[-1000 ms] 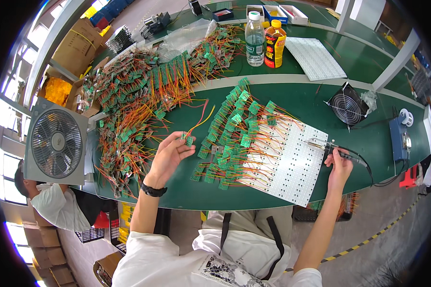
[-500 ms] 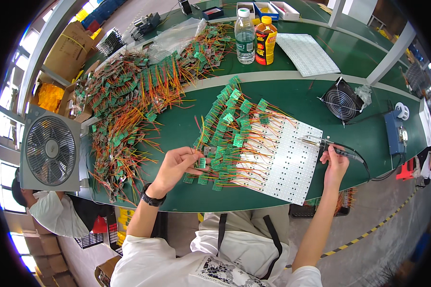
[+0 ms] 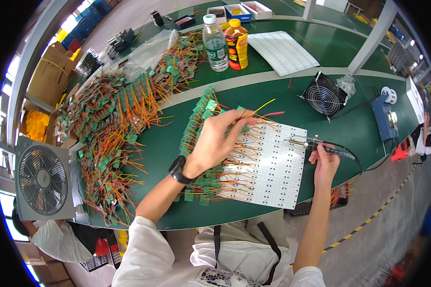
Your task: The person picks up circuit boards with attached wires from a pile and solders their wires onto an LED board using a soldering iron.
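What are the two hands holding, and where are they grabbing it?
Left hand pinches a small wired board's wires. Right hand grips the soldering iron by its handle.

Bright, even daylight fills the scene, strongest along the left rim, where windows blow out to white and blue. The green surface (image 3: 177,153) shows a soft sheen and only faint, short shadows under the hands. The white panel (image 3: 273,172) is bright but keeps its detail. Focus is sharp in the middle and softens toward the edges. Fisheye distortion bends straight table edges into curves, and a black circular border cuts off the corners. Colour fringing tints the left rim.
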The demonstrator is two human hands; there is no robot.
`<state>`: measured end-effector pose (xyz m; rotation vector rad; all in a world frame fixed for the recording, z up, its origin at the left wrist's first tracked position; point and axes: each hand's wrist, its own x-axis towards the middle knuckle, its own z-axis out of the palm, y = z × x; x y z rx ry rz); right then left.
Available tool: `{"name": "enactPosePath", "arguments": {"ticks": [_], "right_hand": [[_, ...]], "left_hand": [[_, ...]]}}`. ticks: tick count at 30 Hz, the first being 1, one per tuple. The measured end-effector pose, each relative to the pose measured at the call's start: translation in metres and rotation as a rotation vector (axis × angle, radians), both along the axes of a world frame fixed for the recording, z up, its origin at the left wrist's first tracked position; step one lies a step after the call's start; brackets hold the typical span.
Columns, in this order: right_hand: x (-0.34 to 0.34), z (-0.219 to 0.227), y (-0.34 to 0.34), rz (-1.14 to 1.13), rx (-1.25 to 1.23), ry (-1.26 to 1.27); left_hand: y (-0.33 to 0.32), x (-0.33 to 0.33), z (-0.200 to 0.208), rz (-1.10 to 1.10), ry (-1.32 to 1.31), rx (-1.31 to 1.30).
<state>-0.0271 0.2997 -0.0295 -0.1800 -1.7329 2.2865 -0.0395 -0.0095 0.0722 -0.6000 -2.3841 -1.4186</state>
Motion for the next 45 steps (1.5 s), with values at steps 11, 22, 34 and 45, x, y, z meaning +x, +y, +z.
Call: {"name": "enactPosePath", "arguments": {"ticks": [11, 22, 34, 45], "right_hand": [[0.001, 0.001, 0.001, -0.094, -0.015, -0.031], [-0.015, 0.009, -0.004, -0.092, 0.099, -0.039], [-0.028, -0.003, 0.006, 0.063, 0.233, 0.057], [-0.028, -0.001, 0.005, 0.123, 0.289, 0.051]], "left_hand": [[0.036, -0.056, -0.043, -0.311, -0.325, 0.072], [0.029, -0.062, -0.068, -0.247, 0.081, -0.194], [0.032, -0.061, -0.085, -0.171, 0.166, -0.344], [0.034, -0.062, -0.088, -0.146, 0.139, -0.39]]}}
